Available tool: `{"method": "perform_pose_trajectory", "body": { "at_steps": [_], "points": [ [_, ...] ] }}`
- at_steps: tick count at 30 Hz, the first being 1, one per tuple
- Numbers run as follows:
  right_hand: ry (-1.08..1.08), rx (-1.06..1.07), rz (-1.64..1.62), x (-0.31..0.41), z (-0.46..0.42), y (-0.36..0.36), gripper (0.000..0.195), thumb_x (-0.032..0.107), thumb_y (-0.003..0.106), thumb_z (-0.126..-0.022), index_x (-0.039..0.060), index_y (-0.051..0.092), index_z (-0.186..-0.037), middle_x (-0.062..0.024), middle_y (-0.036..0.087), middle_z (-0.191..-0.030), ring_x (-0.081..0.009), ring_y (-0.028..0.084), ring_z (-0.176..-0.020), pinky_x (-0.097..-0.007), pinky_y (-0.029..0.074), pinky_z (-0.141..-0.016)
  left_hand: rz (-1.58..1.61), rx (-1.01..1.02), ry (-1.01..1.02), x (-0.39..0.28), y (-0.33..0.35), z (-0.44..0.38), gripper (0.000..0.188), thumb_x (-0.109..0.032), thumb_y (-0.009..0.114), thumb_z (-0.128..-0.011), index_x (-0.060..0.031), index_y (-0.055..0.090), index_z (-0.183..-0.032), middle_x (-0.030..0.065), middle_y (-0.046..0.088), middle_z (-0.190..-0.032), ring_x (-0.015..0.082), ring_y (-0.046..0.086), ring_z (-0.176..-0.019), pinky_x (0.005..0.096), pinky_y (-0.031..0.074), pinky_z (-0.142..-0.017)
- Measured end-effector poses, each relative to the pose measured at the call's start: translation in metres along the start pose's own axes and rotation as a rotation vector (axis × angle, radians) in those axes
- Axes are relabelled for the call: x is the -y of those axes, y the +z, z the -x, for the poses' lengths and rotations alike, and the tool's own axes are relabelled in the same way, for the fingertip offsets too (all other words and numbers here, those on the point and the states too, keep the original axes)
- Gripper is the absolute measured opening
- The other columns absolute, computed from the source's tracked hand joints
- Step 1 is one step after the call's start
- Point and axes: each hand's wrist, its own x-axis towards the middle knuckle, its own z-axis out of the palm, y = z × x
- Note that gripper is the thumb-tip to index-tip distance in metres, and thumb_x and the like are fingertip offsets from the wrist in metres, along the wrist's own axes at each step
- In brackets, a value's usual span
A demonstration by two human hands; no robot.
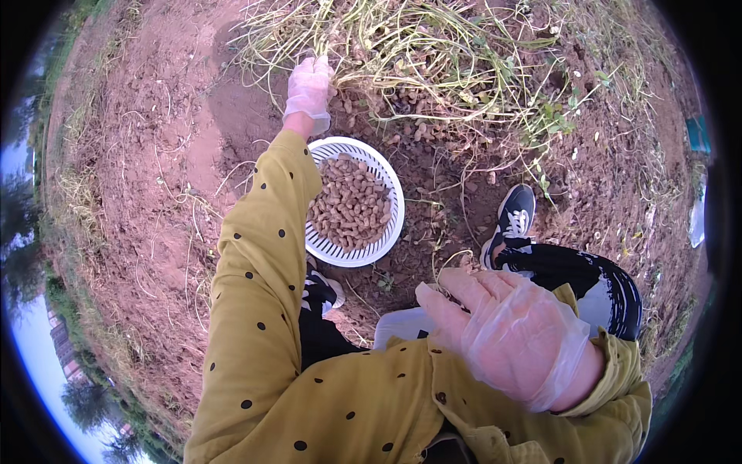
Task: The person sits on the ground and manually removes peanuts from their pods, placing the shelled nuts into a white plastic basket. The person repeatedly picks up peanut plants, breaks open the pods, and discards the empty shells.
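Note:
My left hand (310,87), in a thin clear plastic glove, is at the upper middle, closed around stems at the left edge of a heap of pulled peanut vines (440,64). Its fingertips are partly hidden among the stems. Below that hand, partly behind my left sleeve, a round white slotted plastic basket (396,223) stands on the soil, with many picked peanuts (351,203) inside. My right hand (516,342), gloved likewise, is raised close to the camera over my lap, back upward. Its thumb is apart from the fingers, and nothing shows in it.
Unpicked peanuts (420,129) show under the vines' near edge. My shoe (515,214) is planted right of the basket, the other shoe (324,290) just below it. Loose stems litter the reddish soil (168,145). A teal object (698,133) lies at the far right.

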Motion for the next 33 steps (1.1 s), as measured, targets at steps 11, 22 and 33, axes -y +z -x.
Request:
{"method": "perform_pose_trajectory", "body": {
  "at_steps": [11,22,33],
  "points": [
    [-0.066,-0.1,0.077,-0.007,0.013,-0.004,0.025,0.022,0.058,-0.084,0.0034,0.058,-0.101,-0.0115,0.062,-0.087,-0.0259,0.065,-0.079,-0.0353,0.051,-0.07,0.83,0.245,-0.039,-0.196,0.035,0.095,0.033,-0.03,0.039,-0.105,-0.0001,0.05,-0.096,0.0213,0.061,-0.085,0.0305,0.063,-0.073,0.0404,0.055,-0.068],
    [0.355,-0.324,-0.124,-0.047,0.006,-0.025,0.053,0.045,0.064,-0.086,-0.0047,0.06,-0.104,-0.0256,0.066,-0.102,-0.0386,0.064,-0.1,-0.045,0.05,-0.086,0.884,0.274,0.462,-0.287,-0.05,0.154,0.028,-0.026,0.047,-0.103,-0.0024,0.052,-0.088,0.015,0.059,-0.086,0.0271,0.064,-0.075,0.0381,0.057,-0.069],
    [0.014,-0.335,-1.27,-0.04,0.0,-0.06,0.125,0.029,0.091,-0.066,-0.0014,0.006,-0.152,-0.0277,0.017,-0.155,-0.0353,0.04,-0.136,-0.0402,0.032,-0.115,0.674,0.324,0.526,-0.278,-0.12,0.25,0.024,-0.026,0.05,-0.101,-0.005,0.054,-0.09,0.0071,0.06,-0.087,0.0235,0.065,-0.075,0.0342,0.053,-0.062]
  ]
}}
